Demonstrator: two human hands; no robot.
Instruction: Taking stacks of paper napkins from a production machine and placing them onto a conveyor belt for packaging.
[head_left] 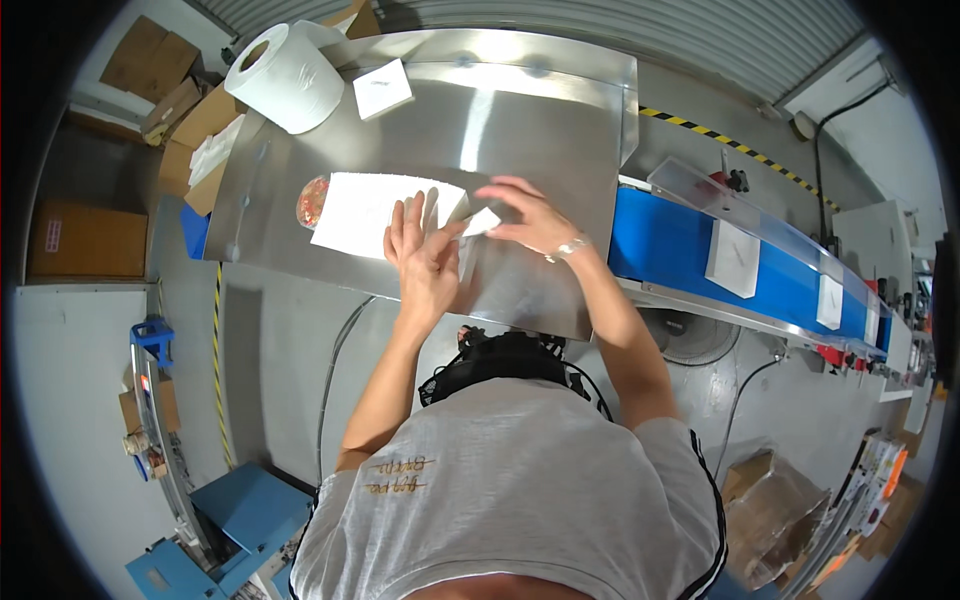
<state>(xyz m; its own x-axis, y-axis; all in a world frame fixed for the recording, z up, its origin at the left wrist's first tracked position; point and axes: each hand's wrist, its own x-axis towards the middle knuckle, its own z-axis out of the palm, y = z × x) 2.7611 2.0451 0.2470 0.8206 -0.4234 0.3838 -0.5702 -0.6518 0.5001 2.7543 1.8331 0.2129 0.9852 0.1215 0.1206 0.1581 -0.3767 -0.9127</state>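
Note:
My left hand presses on a white paper sheet on the metal table, its fingers stretched out over the sheet's right end. A round piece with red and orange specks shows from beneath the sheet's left end. Between my hands is a small white flap or piece; whether it belongs to the sheet I cannot tell. My right hand is just to its right, with thumb and fingers apart and slightly blurred. It seems to hold nothing.
A large white paper roll stands at the table's back left, beside a square white packet. To the right runs a blue conveyor belt carrying white packets under a clear guard. Open cardboard boxes stand left of the metal table.

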